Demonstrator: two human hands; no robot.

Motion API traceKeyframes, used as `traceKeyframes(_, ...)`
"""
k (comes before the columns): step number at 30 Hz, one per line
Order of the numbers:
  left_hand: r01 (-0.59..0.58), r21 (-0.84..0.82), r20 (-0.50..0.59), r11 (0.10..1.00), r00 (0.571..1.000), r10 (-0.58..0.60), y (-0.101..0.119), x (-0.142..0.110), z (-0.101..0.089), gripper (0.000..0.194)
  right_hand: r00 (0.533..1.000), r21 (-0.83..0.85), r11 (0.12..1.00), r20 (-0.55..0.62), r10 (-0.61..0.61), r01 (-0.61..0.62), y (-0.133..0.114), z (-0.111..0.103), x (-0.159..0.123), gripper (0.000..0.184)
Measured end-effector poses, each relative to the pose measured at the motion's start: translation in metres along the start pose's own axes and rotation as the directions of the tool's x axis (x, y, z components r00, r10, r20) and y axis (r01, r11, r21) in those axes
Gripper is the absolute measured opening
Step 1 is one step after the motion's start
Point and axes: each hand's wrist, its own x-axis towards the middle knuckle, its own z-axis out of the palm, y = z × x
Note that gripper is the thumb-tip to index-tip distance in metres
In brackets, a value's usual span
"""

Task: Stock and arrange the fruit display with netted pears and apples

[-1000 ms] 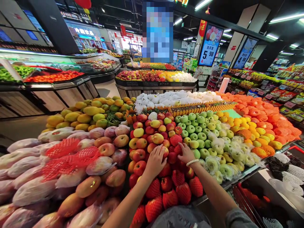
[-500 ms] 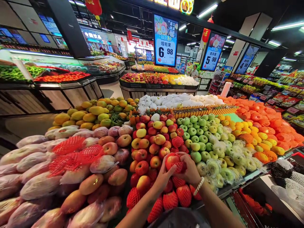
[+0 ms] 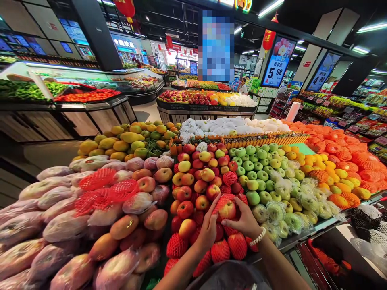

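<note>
Near five o'clock from centre, an apple [image 3: 228, 209] in red net [image 3: 224, 198] sat between left hand [image 3: 208, 222] and right hand [image 3: 247, 220], fingers of both closed around it; the step appeared to be two-handed holding, the next move seemingly requiring gentle pressure.

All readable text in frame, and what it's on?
"青苹果 5.98": hanging price screen
"4.98": price screen to its right
"旺": red lantern
"6": small far screen, rest unclear
Too blurred or small: pixelated screen, wall sign, shelf tags
Held apple: no text visible
</note>
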Motion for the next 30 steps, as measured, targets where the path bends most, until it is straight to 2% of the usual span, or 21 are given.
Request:
traceKeyframes(1,-0.028,0.073,0.03,0.997,0.999,0.026,0.001,0.001,-0.004,0.053,0.999,0.074,0.996,0.028,0.038,-0.04,0.001,0.003,0.0,0.096)
traceKeyframes(3,-0.131,0.217,0.115,0.967,0.987,0.108,0.002,0.002,-0.012,0.05,0.989,0.266,0.956,0.115,0.093,-0.121,0.003,0.013,-0.002,0.092)
traceKeyframes(6,-0.312,0.379,0.216,0.871,0.945,0.245,0.0,0.0,-0.023,0.044,0.966,0.572,0.783,0.215,0.145,-0.245,0.008,0.04,-0.013,0.08)
traceKeyframes(8,-0.334,0.472,0.181,0.815,0.942,0.282,-0.005,-0.005,-0.028,0.034,0.958,0.715,0.637,0.227,0.176,-0.287,0.012,0.061,-0.024,0.084)
traceKeyframes(10,-0.255,0.568,0.045,0.782,0.959,0.28,-0.013,-0.011,-0.032,0.035,0.963,0.789,0.555,0.187,0.193,-0.264,0.014,0.076,-0.033,0.089)
traceKeyframes(12,-0.129,0.633,-0.139,0.763,0.951,0.277,-0.02,-0.014,-0.042,0.039,0.978,0.806,0.563,0.083,0.193,-0.18,0.015,0.078,-0.037,0.087)
traceKeyframes(14,-0.012,0.654,-0.298,0.757,0.915,0.272,-0.021,-0.012,-0.062,0.043,0.983,0.767,0.637,-0.043,0.177,-0.082,0.014,0.066,-0.03,0.082)
traceKeyframes(17,0.136,0.696,-0.442,0.705,0.855,0.271,-0.005,0.001,-0.117,0.042,0.977,0.579,0.815,-0.163,0.14,-0.021,0.018,0.029,-0.001,0.074)
traceKeyframes(18,0.201,0.725,-0.492,0.659,0.82,0.291,0.005,0.009,-0.14,0.04,0.975,0.467,0.884,-0.19,0.113,-0.011,0.021,0.015,0.013,0.071)
traceKeyframes(20,0.407,0.726,-0.647,0.554,0.676,0.352,0.03,0.026,-0.191,0.038,0.973,0.17,0.985,-0.227,0.039,0.0,0.031,-0.009,0.042,0.067)
traceKeyframes(21,0.47,0.714,-0.687,0.519,0.616,0.386,0.043,0.036,-0.217,0.044,0.975,0.013,1.0,-0.222,0.019,-0.017,0.036,-0.018,0.055,0.065)
traceKeyframes(22,0.547,0.678,-0.735,0.492,0.532,0.421,0.055,0.046,-0.242,0.053,0.982,-0.134,0.99,-0.188,0.023,-0.049,0.042,-0.024,0.068,0.065)
traceKeyframes(23,0.607,0.64,-0.767,0.472,0.467,0.439,0.065,0.056,-0.265,0.063,0.99,-0.258,0.962,-0.133,0.049,-0.083,0.047,-0.027,0.078,0.064)
traceKeyframes(24,0.655,0.607,-0.788,0.45,0.424,0.446,0.073,0.065,-0.286,0.072,0.993,-0.35,0.93,-0.074,0.091,-0.111,0.052,-0.028,0.087,0.064)
traceKeyframes(25,0.692,0.588,-0.797,0.42,0.406,0.447,0.077,0.072,-0.305,0.082,0.991,-0.411,0.903,-0.019,0.131,-0.127,0.056,-0.027,0.094,0.065)
traceKeyframes(26,0.709,0.594,-0.788,0.381,0.416,0.453,0.079,0.079,-0.322,0.09,0.987,-0.446,0.885,0.024,0.16,-0.132,0.059,-0.025,0.098,0.065)
traceKeyframes(27,0.692,0.645,-0.745,0.325,0.475,0.469,0.078,0.083,-0.335,0.093,0.983,-0.462,0.877,0.049,0.174,-0.132,0.061,-0.022,0.1,0.066)
traceKeyframes(28,0.641,0.723,-0.674,0.259,0.569,0.471,0.076,0.085,-0.346,0.095,0.983,-0.465,0.876,0.055,0.177,-0.132,0.063,-0.02,0.101,0.068)
traceKeyframes(30,0.458,0.876,-0.477,0.155,0.767,0.43,0.069,0.083,-0.359,0.097,0.982,-0.467,0.874,0.051,0.182,-0.137,0.065,-0.017,0.101,0.071)
